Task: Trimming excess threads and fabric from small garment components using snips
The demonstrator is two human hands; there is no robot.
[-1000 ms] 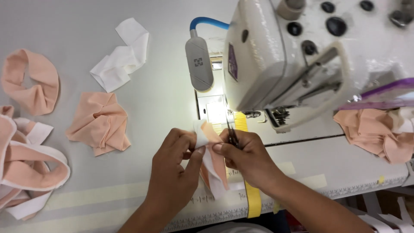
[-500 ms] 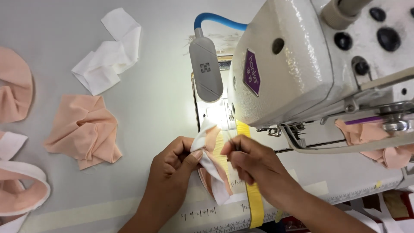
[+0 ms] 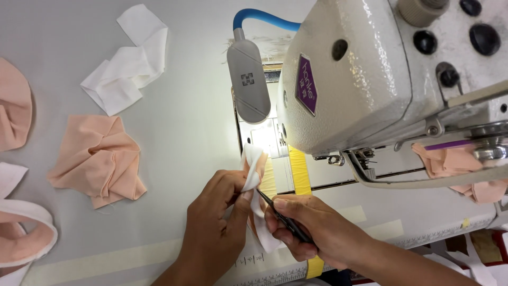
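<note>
Narrow white and peach fabric strip (image 3: 255,175) pinched in left hand (image 3: 217,222), just before the needle area.
Right hand (image 3: 312,230) closed around slim dark tool (image 3: 283,220), tip touching strip. Purple diamond label (image 3: 307,85) on white sewing machine (image 3: 370,69); grey lamp (image 3: 248,82) beside; crumpled peach cloth (image 3: 98,159) left.

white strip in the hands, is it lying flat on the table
No, the white strip is lifted off the table, pinched by the left hand while the right hand holds a dark tool.

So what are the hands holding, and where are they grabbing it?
The left hand pinches the white and peach fabric strip near its upper end. The right hand grips a thin dark tool along its shaft, tip at the fabric.
</note>
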